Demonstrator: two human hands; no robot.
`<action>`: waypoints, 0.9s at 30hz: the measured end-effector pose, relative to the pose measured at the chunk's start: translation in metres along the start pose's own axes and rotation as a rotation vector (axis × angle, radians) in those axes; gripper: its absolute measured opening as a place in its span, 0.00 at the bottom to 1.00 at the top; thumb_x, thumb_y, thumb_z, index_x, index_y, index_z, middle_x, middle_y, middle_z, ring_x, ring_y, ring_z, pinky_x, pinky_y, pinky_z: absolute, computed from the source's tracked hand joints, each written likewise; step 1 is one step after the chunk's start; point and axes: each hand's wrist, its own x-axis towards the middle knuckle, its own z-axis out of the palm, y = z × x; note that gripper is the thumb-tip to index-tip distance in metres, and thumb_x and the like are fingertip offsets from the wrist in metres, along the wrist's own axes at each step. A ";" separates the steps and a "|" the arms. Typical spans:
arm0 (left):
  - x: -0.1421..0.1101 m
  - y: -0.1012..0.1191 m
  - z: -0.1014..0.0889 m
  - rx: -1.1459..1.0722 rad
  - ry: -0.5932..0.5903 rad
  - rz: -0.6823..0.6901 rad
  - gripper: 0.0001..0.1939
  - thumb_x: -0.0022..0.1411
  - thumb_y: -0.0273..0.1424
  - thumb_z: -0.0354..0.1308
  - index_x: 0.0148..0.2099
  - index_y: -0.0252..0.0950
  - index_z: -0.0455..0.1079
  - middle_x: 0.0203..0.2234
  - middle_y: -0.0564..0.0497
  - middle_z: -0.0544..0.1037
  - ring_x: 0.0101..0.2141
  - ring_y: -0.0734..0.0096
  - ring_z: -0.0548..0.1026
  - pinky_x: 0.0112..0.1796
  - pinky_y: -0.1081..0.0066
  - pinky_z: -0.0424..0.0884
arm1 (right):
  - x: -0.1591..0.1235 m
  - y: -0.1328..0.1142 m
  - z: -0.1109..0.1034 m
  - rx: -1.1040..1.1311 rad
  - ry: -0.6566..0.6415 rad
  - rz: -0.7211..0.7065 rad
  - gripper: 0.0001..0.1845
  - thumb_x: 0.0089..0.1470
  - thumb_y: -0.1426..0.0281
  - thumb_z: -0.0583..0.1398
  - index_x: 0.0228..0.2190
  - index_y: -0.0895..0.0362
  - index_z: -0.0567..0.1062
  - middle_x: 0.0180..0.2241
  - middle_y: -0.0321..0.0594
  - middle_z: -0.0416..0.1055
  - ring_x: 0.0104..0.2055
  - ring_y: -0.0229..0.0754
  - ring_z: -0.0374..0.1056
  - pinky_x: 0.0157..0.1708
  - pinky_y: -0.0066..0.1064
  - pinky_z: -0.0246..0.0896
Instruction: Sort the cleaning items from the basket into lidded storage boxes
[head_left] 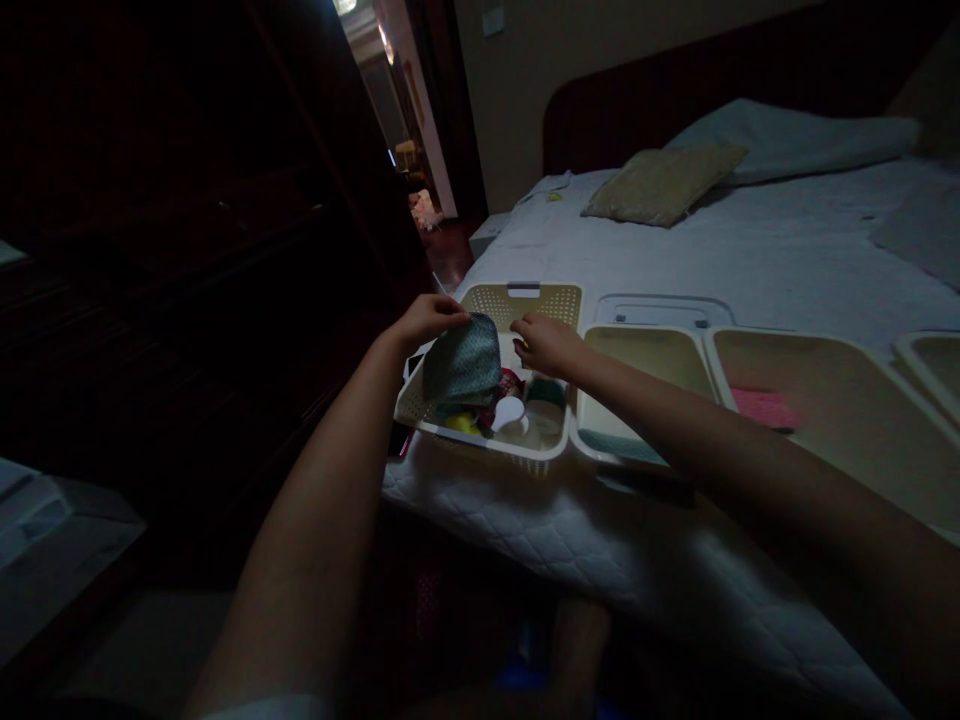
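Note:
My left hand (433,318) is closed, pinching the upper corner of a green-blue patterned cloth (463,362). The cloth hangs over the left part of a cream perforated basket (555,300). Above the basket's right side is my right hand (546,345), its fingers curled in. A bit of yellow shows by those fingertips, too small to name. Inside the basket lie a white round-topped item (510,414), a red package (511,384), something yellow (463,424) and a dark green-topped container (546,392). The cloth hides part of the contents.
Cream bins stand beside the basket on the bed: one bin (660,350) with a pale green item at its bottom, another (832,360) holding a pink cloth (765,408). A white lid (660,310) lies behind. A pillow (664,185) rests farther back; dark furniture (225,220) fills the left.

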 end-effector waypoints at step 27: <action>0.010 0.064 0.070 0.152 0.048 0.521 0.07 0.55 0.31 0.63 0.34 0.32 0.76 0.30 0.49 0.79 0.33 0.71 0.74 0.38 0.71 0.69 | -0.029 0.058 -0.053 0.577 0.516 0.002 0.07 0.53 0.74 0.57 0.33 0.59 0.76 0.32 0.41 0.74 0.35 0.41 0.70 0.39 0.34 0.64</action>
